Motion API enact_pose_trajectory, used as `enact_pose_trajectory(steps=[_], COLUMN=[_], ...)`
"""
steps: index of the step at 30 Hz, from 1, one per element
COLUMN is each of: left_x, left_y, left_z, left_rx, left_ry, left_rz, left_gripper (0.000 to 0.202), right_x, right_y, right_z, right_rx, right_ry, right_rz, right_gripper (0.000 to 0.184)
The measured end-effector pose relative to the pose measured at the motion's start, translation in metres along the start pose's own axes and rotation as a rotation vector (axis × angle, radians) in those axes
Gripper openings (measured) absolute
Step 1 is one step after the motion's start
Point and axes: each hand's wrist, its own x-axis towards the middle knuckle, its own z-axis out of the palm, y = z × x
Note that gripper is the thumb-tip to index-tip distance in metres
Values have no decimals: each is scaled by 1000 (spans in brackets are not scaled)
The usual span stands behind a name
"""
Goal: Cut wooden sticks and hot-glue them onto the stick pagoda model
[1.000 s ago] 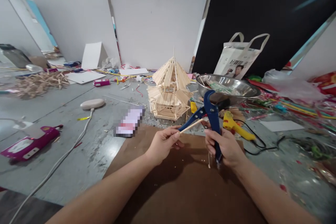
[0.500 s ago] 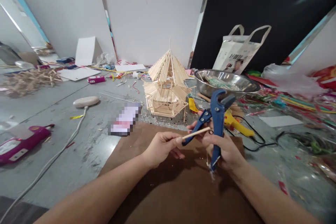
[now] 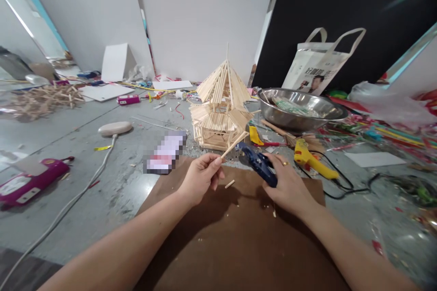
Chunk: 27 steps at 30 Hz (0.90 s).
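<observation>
My left hand (image 3: 201, 177) pinches a thin wooden stick (image 3: 235, 144) that points up and right toward the stick-built pagoda model (image 3: 220, 107). My right hand (image 3: 288, 186) is closed round a blue cutter (image 3: 256, 163), which lies low and nearly flat, its jaws pointing left toward the model's base. A short cut-off piece of stick (image 3: 230, 184) lies on the brown cardboard sheet (image 3: 235, 245) between my hands.
A steel bowl (image 3: 300, 109) stands right of the model, and a yellow glue gun (image 3: 310, 160) with a black cord lies in front of it. A paper bag (image 3: 321, 66) leans on a black board. A magenta tool (image 3: 30, 182), a white cable and a stick pile (image 3: 41, 100) lie left.
The cutter has dropped from upright to lying low in my right hand. A short piece has come off the stick onto the cardboard. My left hand has turned the stick toward the model.
</observation>
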Motion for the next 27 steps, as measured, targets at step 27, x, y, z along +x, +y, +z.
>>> enact_pose_trajectory(steps=[27], left_x=[-7], left_y=[-7], left_z=[7], left_rx=[123], left_ry=[-216], left_rz=[-45], left_gripper=[26], right_x=[-4], right_y=[-9], right_z=[11], right_rx=[37], right_ry=[-123], right_rz=[-122], right_gripper=[53])
